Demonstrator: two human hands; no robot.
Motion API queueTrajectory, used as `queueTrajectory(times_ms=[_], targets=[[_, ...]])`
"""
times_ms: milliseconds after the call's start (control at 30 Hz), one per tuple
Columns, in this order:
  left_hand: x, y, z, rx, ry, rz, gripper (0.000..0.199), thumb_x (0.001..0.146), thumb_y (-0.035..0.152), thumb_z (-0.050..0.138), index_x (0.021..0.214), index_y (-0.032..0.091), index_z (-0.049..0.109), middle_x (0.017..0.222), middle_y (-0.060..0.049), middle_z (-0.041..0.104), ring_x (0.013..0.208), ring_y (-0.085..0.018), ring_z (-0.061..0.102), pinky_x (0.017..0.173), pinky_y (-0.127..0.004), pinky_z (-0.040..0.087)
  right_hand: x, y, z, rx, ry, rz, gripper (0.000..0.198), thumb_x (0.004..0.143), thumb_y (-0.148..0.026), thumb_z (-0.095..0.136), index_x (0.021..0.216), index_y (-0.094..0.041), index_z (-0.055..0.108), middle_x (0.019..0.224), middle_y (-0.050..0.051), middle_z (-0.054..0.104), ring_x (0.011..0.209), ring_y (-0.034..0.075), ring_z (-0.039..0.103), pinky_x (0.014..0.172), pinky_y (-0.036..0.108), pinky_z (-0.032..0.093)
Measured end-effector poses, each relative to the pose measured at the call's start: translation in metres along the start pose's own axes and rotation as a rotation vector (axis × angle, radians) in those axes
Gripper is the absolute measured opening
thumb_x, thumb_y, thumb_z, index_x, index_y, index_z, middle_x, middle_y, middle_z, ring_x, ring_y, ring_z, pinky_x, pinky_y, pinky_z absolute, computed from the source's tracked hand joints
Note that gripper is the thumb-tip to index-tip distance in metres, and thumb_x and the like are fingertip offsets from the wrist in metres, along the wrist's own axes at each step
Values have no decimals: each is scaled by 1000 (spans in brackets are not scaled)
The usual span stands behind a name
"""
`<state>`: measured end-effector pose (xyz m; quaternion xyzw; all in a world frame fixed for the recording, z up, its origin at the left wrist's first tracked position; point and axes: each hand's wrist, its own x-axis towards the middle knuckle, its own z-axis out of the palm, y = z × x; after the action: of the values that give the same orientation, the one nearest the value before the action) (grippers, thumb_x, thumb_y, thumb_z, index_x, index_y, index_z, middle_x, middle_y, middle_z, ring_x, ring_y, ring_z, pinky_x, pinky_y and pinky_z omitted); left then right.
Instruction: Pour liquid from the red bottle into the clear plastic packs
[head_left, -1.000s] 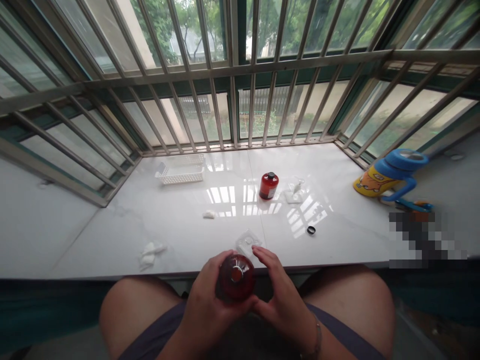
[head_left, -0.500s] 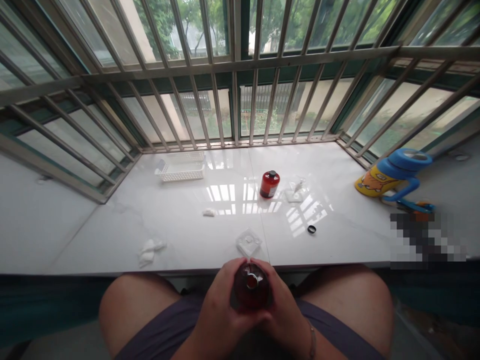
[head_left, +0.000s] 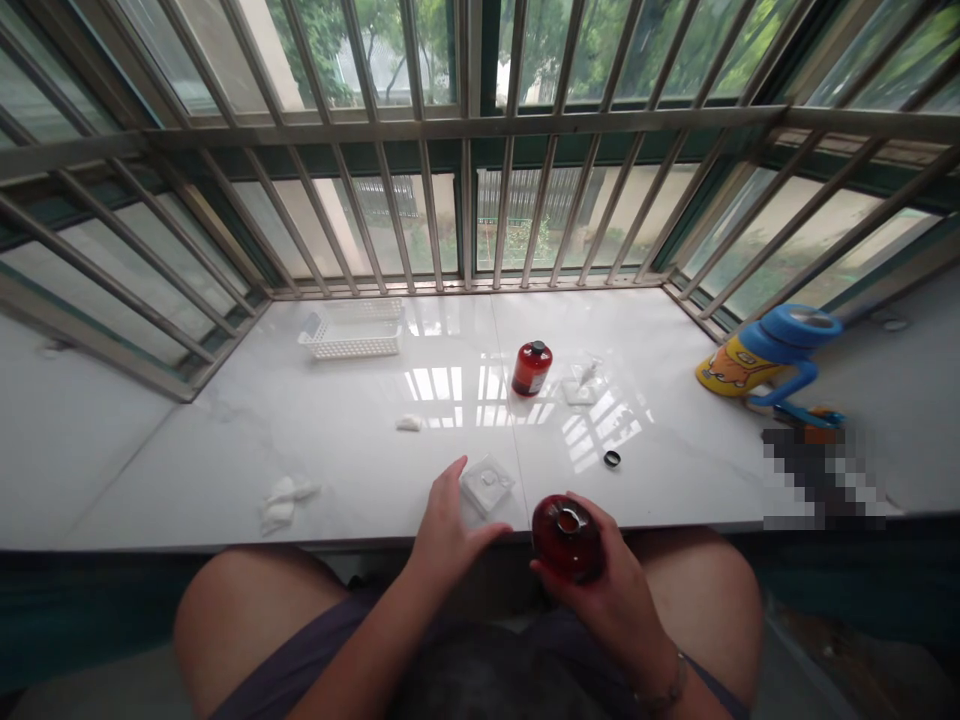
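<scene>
Landmark for all positions: the capped red bottle (head_left: 532, 370), which stands upright on the white tabletop (head_left: 187, 470); left and right as we see them.

Hands. Our right hand (head_left: 611, 588) grasps a second, dark red bottle (head_left: 568, 540), fingers and thumb wrapped around its body. We record this held bottle nearer to us than the landmark and slightly to its right, at the near edge of the tabletop; its round open mouth faces up toward us. A bracelet (head_left: 667, 684) circles the right wrist. Our left hand (head_left: 448, 530) grips nothing: thumb and fingers are spread apart, nearer to us than the landmark and to its left. Between them and just beyond lies a clear square packet (head_left: 487, 485); whether the fingertips touch it, we cannot tell.

Surroundings. Just right of the landmark we note a clear piece with an upright pump-like part (head_left: 581, 383). Nearer to us and to the landmark's right: a black ring (head_left: 612, 459). Left of it and nearer to us: a small white scrap (head_left: 409, 424) and, farther left, crumpled white tissue (head_left: 285, 502). Left of it and farther back: a white perforated basket (head_left: 356, 338). Well to its right: a blue-and-yellow cup (head_left: 772, 352) with a handle. Behind the landmark, we see metal bars (head_left: 465, 215) crossing the window.
</scene>
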<state>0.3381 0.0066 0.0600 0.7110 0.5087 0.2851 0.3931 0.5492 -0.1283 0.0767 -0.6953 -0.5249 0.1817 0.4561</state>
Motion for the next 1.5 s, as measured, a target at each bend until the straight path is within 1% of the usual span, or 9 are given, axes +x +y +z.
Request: queueTrajectory(times_ms=[100,233,400,533,633,733,900,1133,1500], targets=[[6,1,9,-8,-1,-35,84,74,27,92,147,21,52,149,-16,64,143,-36,60,123,-58,45,5,5,-7,-44,19,0,79,85,-53,87,151,-27,53,145,12,69,130,34,70,110,51,61],[5,8,-2,0,-32,-19,65,80,26,84,139,24,57,140,-11,69,131,-31,68,116,-52,53,10,10,-12,-82,35,-39,79,86,-54,86,152,-27,52,144,12,69,129,34,71,109,51,61],[-4,16,-34,-24,-148,190,67,80,16,78,143,29,60,145,-10,64,139,-30,62,121,-50,50,18,19,-15,-126,0,-138,78,87,-49,86,154,-28,50,145,13,68,130,35,70,110,53,61],[-17,23,-53,-82,-147,160,78,79,18,81,152,29,54,147,-11,65,136,-31,66,117,-50,56,28,20,-15,-159,-64,-261,75,89,-35,83,156,-29,49,144,13,69,131,36,69,108,55,62],[-26,31,-64,-59,-135,140,73,79,22,85,146,29,58,145,-10,67,129,-30,70,112,-48,60,35,14,-14,-172,-100,-348,73,90,-27,81,155,-29,49,139,13,70,128,36,70,106,56,63],[-32,39,-71,-19,-133,182,68,78,24,87,141,30,63,143,-9,69,130,-30,69,111,-45,60,41,8,-14,-195,-129,-402,74,90,-22,79,157,-30,48,139,12,70,127,36,69,105,57,62],[-35,41,-72,15,-153,220,73,76,24,89,143,30,62,143,-10,68,133,-31,67,116,-46,56,44,5,-13,-253,-144,-440,74,91,-20,76,159,-32,47,141,12,70,130,36,68,108,59,59],[-36,36,-65,-7,-174,200,74,76,26,91,143,30,61,144,-11,68,134,-32,67,117,-47,55,47,2,-17,-300,-144,-473,78,91,-16,72,162,-34,44,144,12,68,131,37,66,108,61,57],[-37,38,-62,-48,-199,145,72,76,29,93,142,29,62,144,-10,69,134,-31,67,118,-46,55,57,-5,-25,-409,-126,-589,72,96,-18,69,163,-32,45,145,13,68,132,36,65,115,63,49]])
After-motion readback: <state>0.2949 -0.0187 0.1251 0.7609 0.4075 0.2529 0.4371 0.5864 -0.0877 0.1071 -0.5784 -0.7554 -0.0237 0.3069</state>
